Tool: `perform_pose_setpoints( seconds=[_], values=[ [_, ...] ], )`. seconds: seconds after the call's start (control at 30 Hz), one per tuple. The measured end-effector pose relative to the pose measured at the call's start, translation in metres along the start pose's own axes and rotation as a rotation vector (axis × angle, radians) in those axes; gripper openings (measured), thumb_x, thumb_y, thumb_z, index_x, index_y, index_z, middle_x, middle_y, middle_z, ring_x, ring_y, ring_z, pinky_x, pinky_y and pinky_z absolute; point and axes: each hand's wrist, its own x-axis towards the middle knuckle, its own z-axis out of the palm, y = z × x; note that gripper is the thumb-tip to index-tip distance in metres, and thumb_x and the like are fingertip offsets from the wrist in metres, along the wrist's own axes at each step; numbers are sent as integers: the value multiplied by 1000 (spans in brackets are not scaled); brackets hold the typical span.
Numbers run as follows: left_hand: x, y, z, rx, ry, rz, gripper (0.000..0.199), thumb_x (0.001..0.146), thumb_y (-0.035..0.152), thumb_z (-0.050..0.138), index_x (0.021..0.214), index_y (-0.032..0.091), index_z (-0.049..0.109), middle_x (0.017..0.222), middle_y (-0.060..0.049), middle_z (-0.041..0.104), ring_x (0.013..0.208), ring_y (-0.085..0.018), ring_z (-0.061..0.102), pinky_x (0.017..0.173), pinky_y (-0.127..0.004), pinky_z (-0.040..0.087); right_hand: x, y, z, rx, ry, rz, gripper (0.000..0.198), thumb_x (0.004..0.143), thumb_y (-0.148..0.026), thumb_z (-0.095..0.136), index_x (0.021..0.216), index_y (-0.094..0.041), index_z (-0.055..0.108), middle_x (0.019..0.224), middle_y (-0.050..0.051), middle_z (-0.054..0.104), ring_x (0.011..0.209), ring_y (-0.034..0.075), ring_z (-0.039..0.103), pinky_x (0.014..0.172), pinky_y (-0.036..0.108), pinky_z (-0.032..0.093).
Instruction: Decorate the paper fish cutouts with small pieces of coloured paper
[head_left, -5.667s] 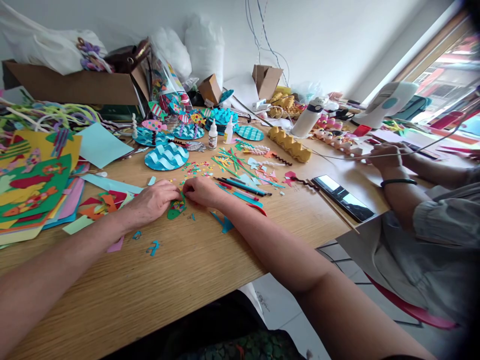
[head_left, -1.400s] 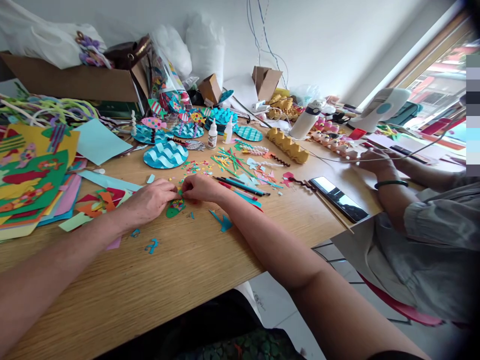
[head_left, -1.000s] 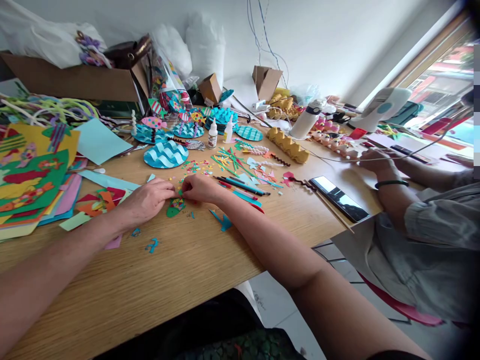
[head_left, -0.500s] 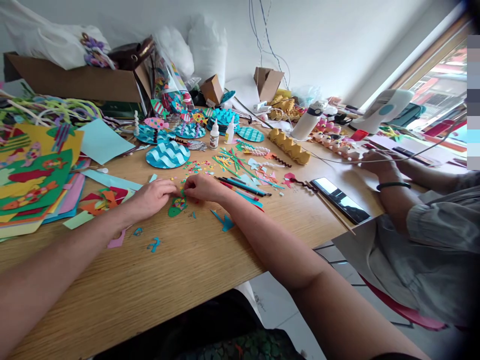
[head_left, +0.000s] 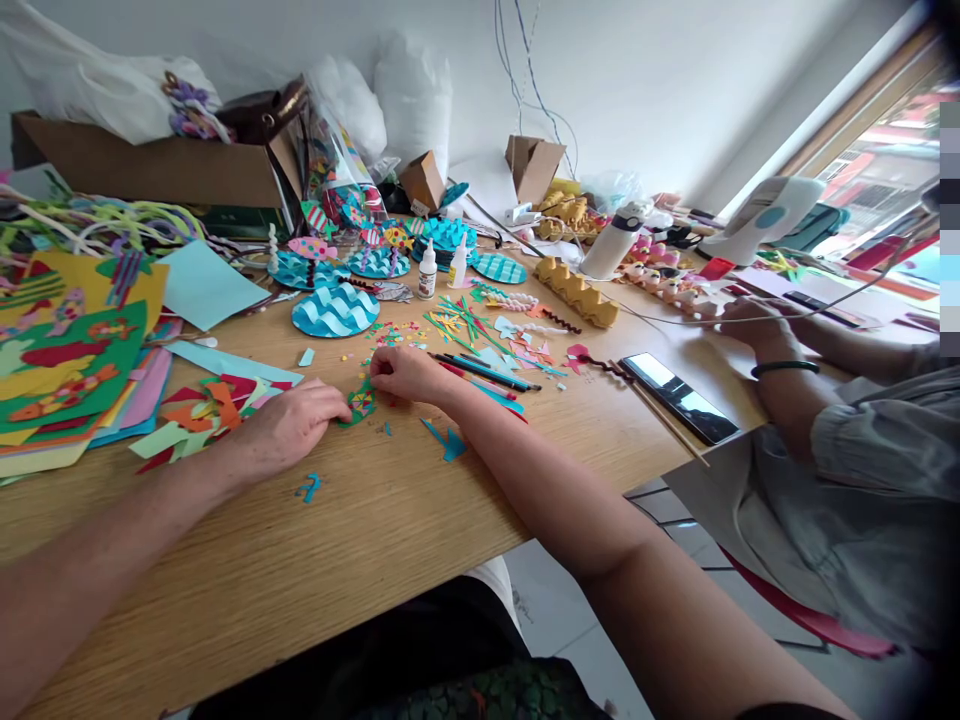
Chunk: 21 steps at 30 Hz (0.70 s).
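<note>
A small green paper fish [head_left: 361, 402] with multicoloured pieces on it lies flat on the table between my hands. My left hand [head_left: 304, 420] rests on the table, its fingers together and their tips on the fish's left end, which they cover. Just right of the fish, my right hand [head_left: 405, 377] is closed in a pinch beside its upper right edge. Whatever its fingertips may hold is hidden. Tiny coloured paper bits [head_left: 401, 335] are strewn behind the right hand. A blue paper scrap [head_left: 309, 488] lies in front of the left hand.
Pens [head_left: 487, 372] lie right of my right hand. Glue bottles [head_left: 427, 274] stand behind, near a blue wavy paper disc [head_left: 335, 310]. Paper sheets [head_left: 71, 370] and scraps [head_left: 217, 405] are at left. A phone [head_left: 681, 398] lies at right, near another person's hand [head_left: 754, 325].
My left hand has moved down and left, and its fingertips have come onto the fish's left end. The fish sits slightly farther up and right. My right hand has barely moved.
</note>
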Motion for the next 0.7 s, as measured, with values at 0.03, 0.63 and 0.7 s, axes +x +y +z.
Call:
perform_pose_setpoints(
  seconds=[0.03, 0.63, 0.7],
  values=[
    [-1, 0, 0, 6, 5, -2, 36, 77, 13, 27, 81, 18, 63, 86, -4, 66, 86, -18, 57, 86, -36, 44, 0, 0, 1, 5, 8, 5, 14, 70, -17, 51, 80, -13, 60, 73, 0, 60, 61, 8, 48, 56, 19, 34],
    [-12, -3, 11, 32, 104, 6, 34, 82, 16, 28, 90, 18, 61, 94, -6, 67, 96, -20, 60, 99, -43, 37, -6, 12, -46, 237, 276, 102, 14, 75, -25, 50, 75, -13, 57, 60, -1, 58, 51, 6, 51, 52, 17, 37],
    [-12, -1, 9, 32, 112, 10, 34, 81, 17, 28, 90, 18, 61, 94, -6, 67, 95, -21, 60, 98, -43, 38, -17, 7, -56, 137, 211, 99, 19, 75, -28, 51, 70, -12, 59, 57, -2, 57, 50, 5, 48, 52, 17, 35]
  ],
)
